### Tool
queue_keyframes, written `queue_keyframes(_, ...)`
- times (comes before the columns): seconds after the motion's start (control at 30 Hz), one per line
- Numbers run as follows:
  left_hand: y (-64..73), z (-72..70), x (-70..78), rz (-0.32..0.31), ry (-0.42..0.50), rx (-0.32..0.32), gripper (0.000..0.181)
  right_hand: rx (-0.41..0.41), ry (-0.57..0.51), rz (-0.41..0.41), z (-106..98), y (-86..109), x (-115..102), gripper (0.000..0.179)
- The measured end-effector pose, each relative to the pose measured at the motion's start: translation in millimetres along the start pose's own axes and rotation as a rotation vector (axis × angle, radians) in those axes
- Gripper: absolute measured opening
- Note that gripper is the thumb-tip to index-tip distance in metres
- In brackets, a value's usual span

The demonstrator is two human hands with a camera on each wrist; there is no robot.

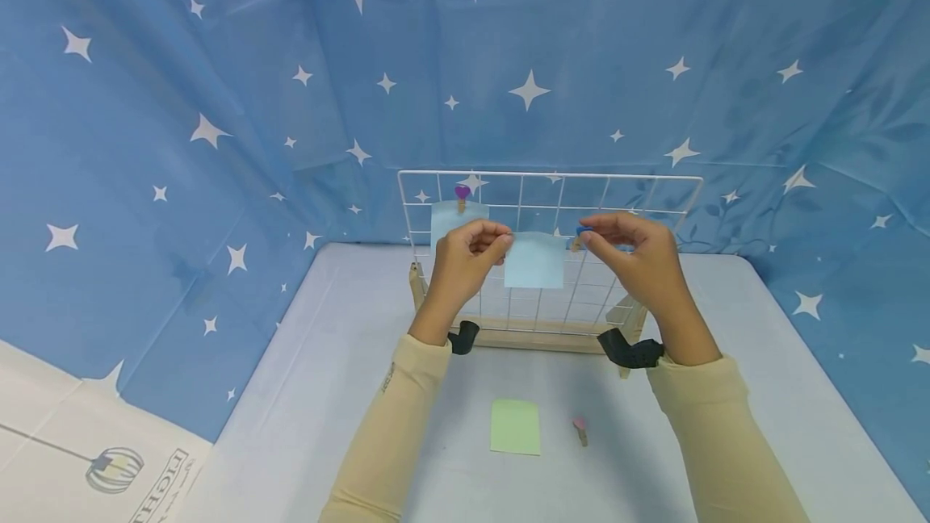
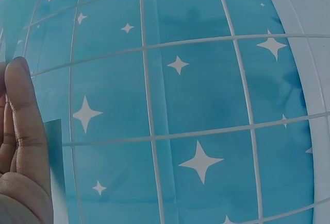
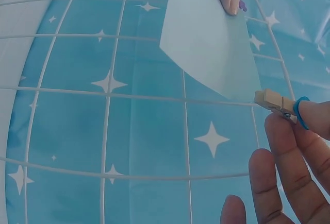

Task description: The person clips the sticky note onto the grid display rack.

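My left hand (image 1: 467, 261) pinches a light blue paper note (image 1: 534, 263) by its upper left corner, holding it up against a white wire grid (image 1: 550, 174). Between thumb and fingertips of my right hand (image 1: 643, 261) is a small wooden clothespin (image 3: 273, 100) with a blue ornament on its end. The clothespin's tip points at the note's corner, right at its edge in the right wrist view. Further left, a second blue note (image 1: 445, 218) hangs on the grid under a clothespin with a purple heart (image 1: 462, 193), partly hidden by my left hand.
Wooden feet and a wooden bar (image 1: 538, 339) carry the grid on a white-covered table (image 1: 291, 434). Nearer to me lie a green note (image 1: 515, 427) and a clothespin with a pink top (image 1: 580, 431). Blue star-patterned cloth (image 1: 465, 39) hangs behind and at both sides.
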State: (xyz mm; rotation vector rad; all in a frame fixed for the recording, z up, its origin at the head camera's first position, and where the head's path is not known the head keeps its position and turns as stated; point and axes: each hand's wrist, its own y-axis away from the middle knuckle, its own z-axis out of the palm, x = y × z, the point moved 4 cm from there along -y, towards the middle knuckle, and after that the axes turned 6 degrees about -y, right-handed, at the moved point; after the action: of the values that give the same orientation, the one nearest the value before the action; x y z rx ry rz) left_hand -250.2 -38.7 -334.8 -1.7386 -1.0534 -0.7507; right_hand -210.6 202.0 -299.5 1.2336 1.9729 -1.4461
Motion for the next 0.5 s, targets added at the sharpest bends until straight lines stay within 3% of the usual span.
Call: queue_keyframes(0.5, -7.3, -1.1, 2.5, 0.0, 0.006, 0.025, 0.02, -0.006, 0.005, 0.039, -0.1, -5.9, 4.0, 0.022)
